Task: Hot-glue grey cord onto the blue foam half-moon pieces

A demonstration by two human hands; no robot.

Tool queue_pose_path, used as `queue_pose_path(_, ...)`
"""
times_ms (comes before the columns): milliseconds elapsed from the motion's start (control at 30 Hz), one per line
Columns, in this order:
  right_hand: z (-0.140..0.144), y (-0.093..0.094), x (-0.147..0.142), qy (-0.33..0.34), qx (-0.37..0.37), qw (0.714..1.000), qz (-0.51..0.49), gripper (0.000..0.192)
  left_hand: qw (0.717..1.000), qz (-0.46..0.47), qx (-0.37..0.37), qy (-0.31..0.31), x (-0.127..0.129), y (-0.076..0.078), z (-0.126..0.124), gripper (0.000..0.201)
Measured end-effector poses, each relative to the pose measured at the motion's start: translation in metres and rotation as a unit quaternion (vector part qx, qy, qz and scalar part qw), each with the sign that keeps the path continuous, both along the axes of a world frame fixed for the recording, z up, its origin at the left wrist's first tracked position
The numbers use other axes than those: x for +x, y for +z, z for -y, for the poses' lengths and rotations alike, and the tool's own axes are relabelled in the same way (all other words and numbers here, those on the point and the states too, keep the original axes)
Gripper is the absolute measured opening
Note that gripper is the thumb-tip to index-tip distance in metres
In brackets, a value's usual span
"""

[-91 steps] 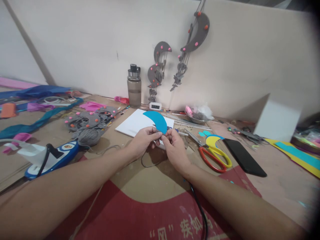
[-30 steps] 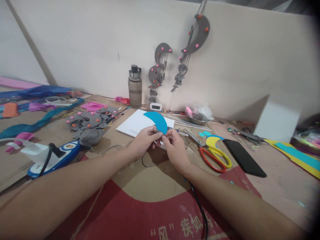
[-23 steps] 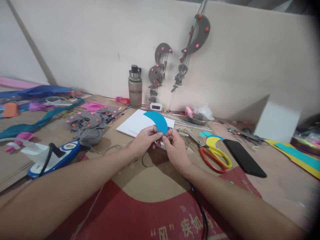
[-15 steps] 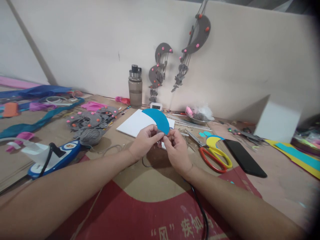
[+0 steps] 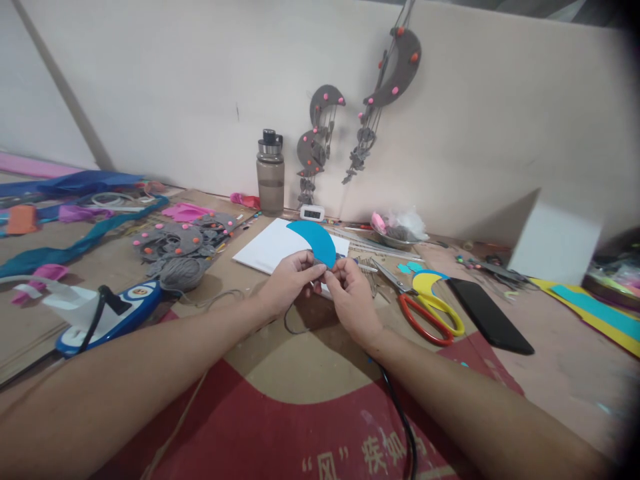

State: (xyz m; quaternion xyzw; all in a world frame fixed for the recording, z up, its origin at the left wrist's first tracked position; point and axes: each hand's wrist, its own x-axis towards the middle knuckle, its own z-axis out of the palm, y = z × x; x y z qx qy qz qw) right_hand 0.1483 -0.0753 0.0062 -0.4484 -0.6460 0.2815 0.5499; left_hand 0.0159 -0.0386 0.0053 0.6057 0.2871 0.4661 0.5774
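A flat blue crescent (image 5: 316,241), like felt or foam sheet, stands up from my fingertips in the middle of the view. My left hand (image 5: 299,275) is closed, thumb and fingers pinching its lower end. At the same tip my right hand (image 5: 350,287) is closed too, its thumb nearly meeting the left one. A thin grey cord (image 5: 295,328) hangs in a loop just below my hands; where it ends between the fingers is hidden. Behind the crescent lies a white sheet or pad (image 5: 260,249).
Scissors (image 5: 425,313) with red and yellow handles and a black phone (image 5: 490,317) lie at right. Grey yarn (image 5: 183,272) and a blue-and-white power strip (image 5: 115,320) are at left. Behind stand a bottle (image 5: 271,177) and small clock (image 5: 313,213); grey crescent hangings (image 5: 400,70) are on the wall.
The blue crescent has dipped and tilted slightly in my fingers. More of the grey cord loop shows beneath my hands, which stay in nearly the same place.
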Motion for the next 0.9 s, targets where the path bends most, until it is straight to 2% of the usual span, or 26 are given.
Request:
queue_pose_path(133,0.0033,0.0017,-0.0001,-0.011,0.039,0.999,0.017,0.010,0.999,0.014,0.031,0.001,0.0001,0.0043,0.0037,0.026)
queue_pose_path(333,-0.0015,-0.0008,-0.0004,0.008,-0.007,1.000,0.006,0.009,1.000,-0.003,0.003,-0.013,-0.0005,-0.0017,-0.0018,0.024)
queue_pose_path(900,0.0004,0.0007,-0.0005,0.001,0.010,1.000,0.007,0.010,1.000,0.004,-0.006,-0.013,-0.0002,0.0016,0.0019,0.026)
